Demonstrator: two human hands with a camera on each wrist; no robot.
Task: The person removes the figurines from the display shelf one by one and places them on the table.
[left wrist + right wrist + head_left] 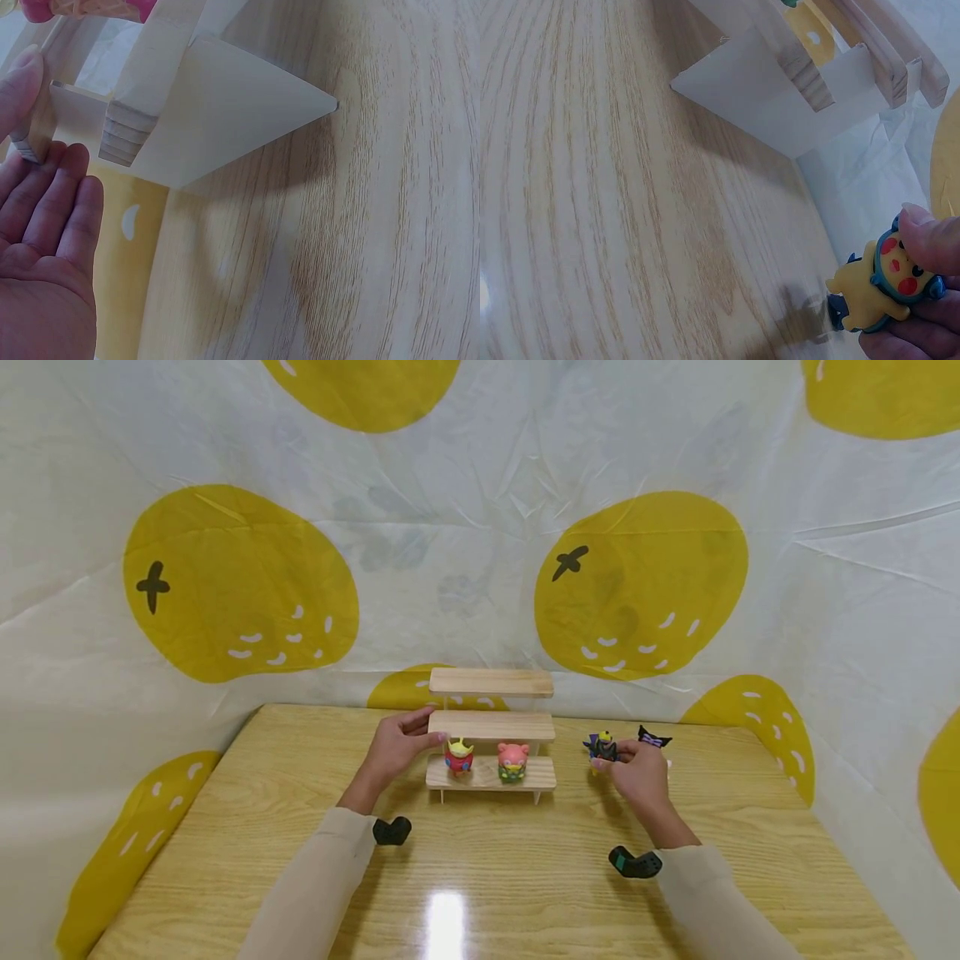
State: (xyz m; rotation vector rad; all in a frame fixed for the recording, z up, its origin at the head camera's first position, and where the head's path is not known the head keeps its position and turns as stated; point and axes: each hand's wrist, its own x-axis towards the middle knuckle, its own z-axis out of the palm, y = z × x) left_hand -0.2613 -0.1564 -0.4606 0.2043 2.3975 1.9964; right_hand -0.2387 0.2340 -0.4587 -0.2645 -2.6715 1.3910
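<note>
A three-tier wooden display stand (491,725) with pale side supports stands on the table. My left hand (395,747) holds the left end of its middle shelf, thumb on one face and fingers on the other, as the left wrist view (45,225) shows. My right hand (643,777) pinches a small yellow figurine (877,285) with red cheeks and a blue hooded costume, held right of the stand. On the lowest shelf sit a figurine in red with a yellow top (459,760) and a pink bear-eared figurine (513,762).
Behind my right hand, a black and purple figurine (655,738) stands partly hidden. The wood-grain table (480,860) meets a white cloth backdrop (450,568) with yellow fruit prints, behind and at both sides. Dark devices (635,863) sit at both wrists.
</note>
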